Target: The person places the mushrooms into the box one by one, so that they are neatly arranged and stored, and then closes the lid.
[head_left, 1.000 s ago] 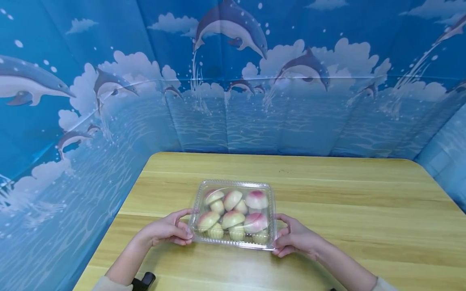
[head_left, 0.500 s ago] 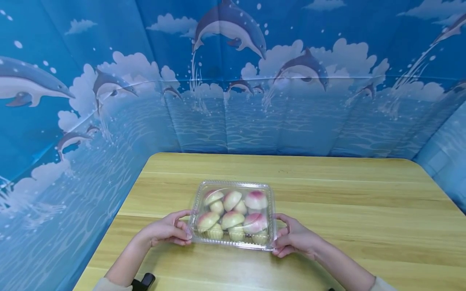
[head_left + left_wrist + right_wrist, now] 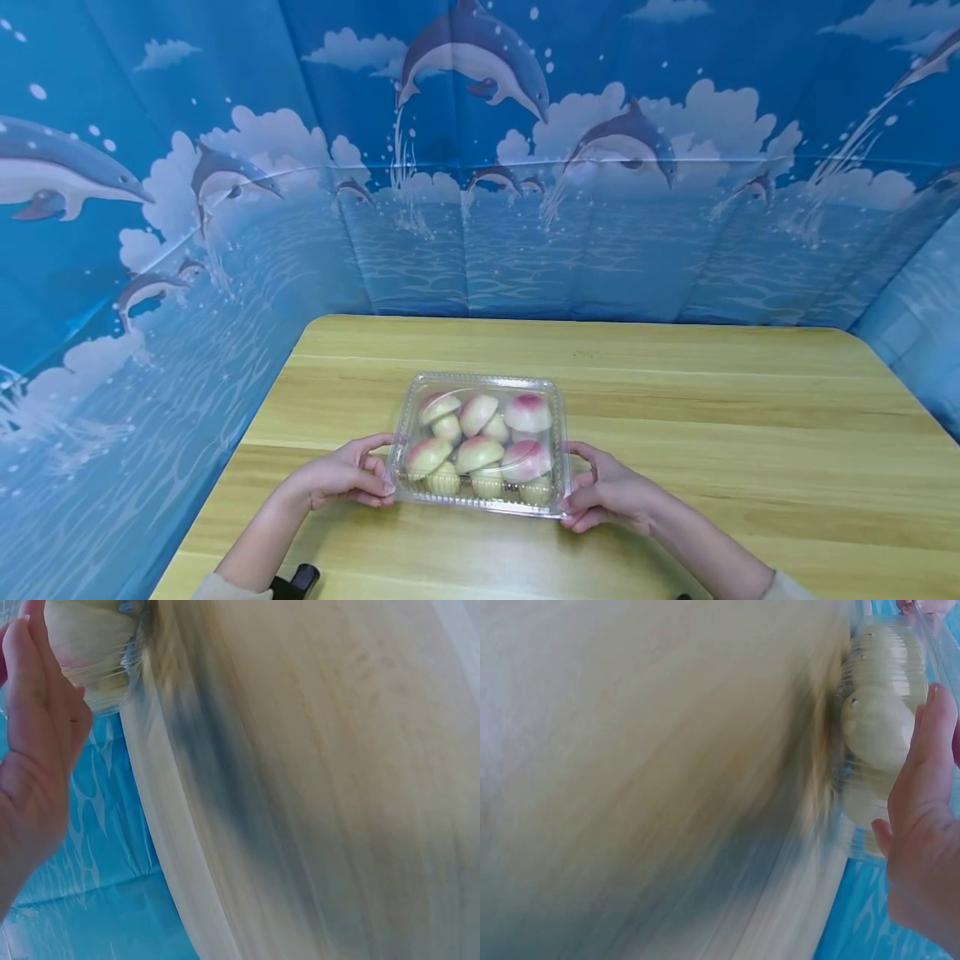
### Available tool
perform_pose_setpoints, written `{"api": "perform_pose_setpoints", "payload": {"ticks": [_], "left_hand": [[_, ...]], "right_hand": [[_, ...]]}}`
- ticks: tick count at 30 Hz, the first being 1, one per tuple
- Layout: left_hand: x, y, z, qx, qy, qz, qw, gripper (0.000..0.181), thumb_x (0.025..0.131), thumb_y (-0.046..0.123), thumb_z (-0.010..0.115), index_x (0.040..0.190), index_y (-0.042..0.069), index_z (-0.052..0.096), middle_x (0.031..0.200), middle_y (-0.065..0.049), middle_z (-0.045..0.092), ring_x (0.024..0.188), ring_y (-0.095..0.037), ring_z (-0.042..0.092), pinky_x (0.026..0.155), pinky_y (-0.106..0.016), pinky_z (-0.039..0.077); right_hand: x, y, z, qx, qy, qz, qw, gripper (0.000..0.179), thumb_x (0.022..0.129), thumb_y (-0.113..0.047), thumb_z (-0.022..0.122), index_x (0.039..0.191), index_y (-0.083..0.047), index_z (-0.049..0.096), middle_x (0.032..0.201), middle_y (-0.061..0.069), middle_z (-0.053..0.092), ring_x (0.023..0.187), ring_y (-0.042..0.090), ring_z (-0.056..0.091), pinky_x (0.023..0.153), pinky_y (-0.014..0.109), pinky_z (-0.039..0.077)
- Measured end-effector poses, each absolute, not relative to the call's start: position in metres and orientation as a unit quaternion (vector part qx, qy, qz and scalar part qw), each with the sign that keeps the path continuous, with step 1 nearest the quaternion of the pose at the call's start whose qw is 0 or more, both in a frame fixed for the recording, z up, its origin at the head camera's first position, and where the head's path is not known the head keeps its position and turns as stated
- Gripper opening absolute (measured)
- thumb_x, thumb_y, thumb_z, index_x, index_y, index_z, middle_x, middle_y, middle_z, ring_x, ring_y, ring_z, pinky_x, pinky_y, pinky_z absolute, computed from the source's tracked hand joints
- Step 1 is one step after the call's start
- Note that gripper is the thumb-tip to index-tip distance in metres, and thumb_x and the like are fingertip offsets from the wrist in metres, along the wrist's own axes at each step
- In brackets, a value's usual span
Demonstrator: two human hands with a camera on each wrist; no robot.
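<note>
A clear plastic clamshell box [image 3: 480, 385] with its lid down lies between both hands in the head view. Several pale, pink-tinged peach-like pieces [image 3: 480, 452] show through the lid, some dome-shaped and leaning on rounder ones. My left hand [image 3: 341, 477] grips the box's left edge near the front corner, thumb on the near side. At the opposite edge, my right hand [image 3: 611, 493] holds the front right corner between thumb and fingers. Both wrist views catch only part of each hand, the left hand [image 3: 37, 742] and the right hand [image 3: 930, 795], beside the box wall.
The box is over a light wooden table [image 3: 712, 400] with rounded far corners. A blue curtain [image 3: 510, 242] printed with dolphins and clouds hangs behind it and along the sides. A black strap piece [image 3: 300, 581] shows at the left wrist.
</note>
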State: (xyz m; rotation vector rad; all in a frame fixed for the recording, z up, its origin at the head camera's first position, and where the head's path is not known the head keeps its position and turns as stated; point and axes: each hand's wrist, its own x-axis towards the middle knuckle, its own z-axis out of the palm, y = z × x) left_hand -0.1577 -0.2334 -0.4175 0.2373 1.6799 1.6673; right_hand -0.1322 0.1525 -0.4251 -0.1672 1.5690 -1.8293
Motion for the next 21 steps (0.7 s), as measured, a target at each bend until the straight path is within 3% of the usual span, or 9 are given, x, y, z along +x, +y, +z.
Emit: {"api": "perform_pose_setpoints", "payload": {"ticks": [13, 17, 21], "left_hand": [[-0.157, -0.239, -0.418, 0.126, 0.638, 0.646, 0.399, 0.086, 0.085, 0.002, 0.063, 0.145, -0.007, 0.001, 0.081, -0.001, 0.061, 0.077, -0.019, 0.066, 0.072, -0.030, 0.054], [-0.157, -0.242, -0.417, 0.130, 0.656, 0.631, 0.394, 0.083, 0.086, 0.006, 0.064, 0.145, -0.005, 0.006, 0.086, -0.004, 0.063, 0.080, -0.021, 0.066, 0.069, -0.030, 0.054], [-0.158, -0.250, -0.416, 0.121, 0.693, 0.600, 0.380, 0.075, 0.090, 0.014, 0.062, 0.145, -0.004, 0.014, 0.092, -0.008, 0.064, 0.084, -0.024, 0.064, 0.069, -0.034, 0.054]], "right_hand": [[-0.133, 0.159, -0.427, -0.089, 0.577, -0.715, 0.385, 0.094, 0.080, 0.005, 0.061, 0.144, 0.003, -0.008, 0.082, 0.010, 0.064, 0.067, 0.017, 0.065, 0.065, 0.031, 0.055], [-0.136, 0.166, -0.426, -0.099, 0.581, -0.710, 0.386, 0.090, 0.084, -0.001, 0.061, 0.144, 0.004, -0.006, 0.085, 0.011, 0.065, 0.068, 0.016, 0.065, 0.065, 0.030, 0.055], [-0.142, 0.180, -0.421, -0.113, 0.629, -0.676, 0.366, 0.077, 0.091, -0.011, 0.058, 0.144, 0.006, 0.005, 0.093, 0.015, 0.066, 0.070, 0.016, 0.065, 0.066, 0.030, 0.055]]}}
